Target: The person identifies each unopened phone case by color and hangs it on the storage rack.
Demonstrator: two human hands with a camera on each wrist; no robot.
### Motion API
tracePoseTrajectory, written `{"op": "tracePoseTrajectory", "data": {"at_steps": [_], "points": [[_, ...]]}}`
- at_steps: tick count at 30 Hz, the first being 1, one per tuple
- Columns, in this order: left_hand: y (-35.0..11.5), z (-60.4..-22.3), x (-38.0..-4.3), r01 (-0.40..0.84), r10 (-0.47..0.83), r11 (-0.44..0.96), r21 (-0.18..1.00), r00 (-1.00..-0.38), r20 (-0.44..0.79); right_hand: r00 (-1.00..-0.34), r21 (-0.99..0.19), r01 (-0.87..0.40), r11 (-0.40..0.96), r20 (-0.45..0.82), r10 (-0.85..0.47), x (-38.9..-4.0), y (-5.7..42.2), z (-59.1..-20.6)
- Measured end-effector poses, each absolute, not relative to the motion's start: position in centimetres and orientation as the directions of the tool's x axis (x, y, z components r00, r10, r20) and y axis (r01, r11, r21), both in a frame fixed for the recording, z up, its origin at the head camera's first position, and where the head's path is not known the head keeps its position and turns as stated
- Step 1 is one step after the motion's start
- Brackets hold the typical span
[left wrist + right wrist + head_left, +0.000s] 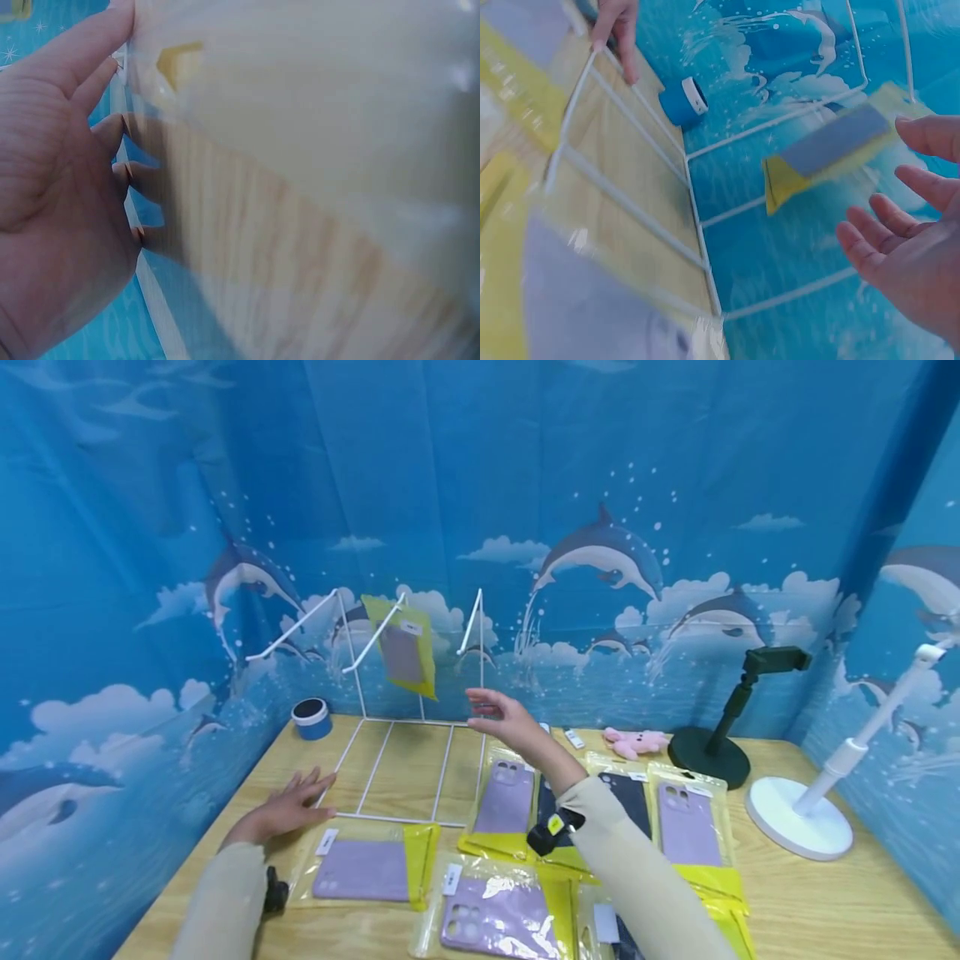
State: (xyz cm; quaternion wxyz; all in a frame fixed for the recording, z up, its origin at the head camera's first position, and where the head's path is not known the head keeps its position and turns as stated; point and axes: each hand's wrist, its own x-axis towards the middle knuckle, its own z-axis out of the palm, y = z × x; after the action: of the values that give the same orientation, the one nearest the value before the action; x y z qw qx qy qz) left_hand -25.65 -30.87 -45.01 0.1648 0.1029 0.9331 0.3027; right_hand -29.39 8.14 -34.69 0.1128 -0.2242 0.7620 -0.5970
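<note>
A white wire rack point(390, 817) with three prongs stands on the table. From its middle prong hangs a phone case in a clear and yellow pouch point(405, 652), also visible as a yellow-edged pouch point(832, 142) in the right wrist view. My right hand point(504, 720) is in the air by the rack's right side, fingers spread and holding nothing. At the rack's front left corner rests my left hand point(288, 807), fingers extended over the side rail and thumb at the front wire. Just in front of that hand lies a purple phone case in a pouch point(363, 868).
Several more pouched phone cases point(498, 914) cover the table's front and right. Behind the rack stands a blue jar point(312, 720). A pink plush toy point(636, 742), a black phone stand point(712, 752) and a white stand point(798, 818) are at the right. A dolphin-print curtain point(480, 460) encloses the table.
</note>
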Motion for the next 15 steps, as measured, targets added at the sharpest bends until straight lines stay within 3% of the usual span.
{"op": "tracePoseTrajectory", "data": {"at_steps": [6,15], "points": [[-31.1,-45.3,-25.7,0.114,0.309,0.787,0.606,-0.923,-0.229,-0.882,-0.96,-0.173,0.221,0.051,-0.469,-27.1,14.0,-37.3],[-31.5,-45.8,-25.6,0.077,0.283,0.786,0.614,-0.927,-0.245,-0.883,-0.883,-0.199,0.426,-0.028,-0.469,-21.0,21.8,-40.0]]}}
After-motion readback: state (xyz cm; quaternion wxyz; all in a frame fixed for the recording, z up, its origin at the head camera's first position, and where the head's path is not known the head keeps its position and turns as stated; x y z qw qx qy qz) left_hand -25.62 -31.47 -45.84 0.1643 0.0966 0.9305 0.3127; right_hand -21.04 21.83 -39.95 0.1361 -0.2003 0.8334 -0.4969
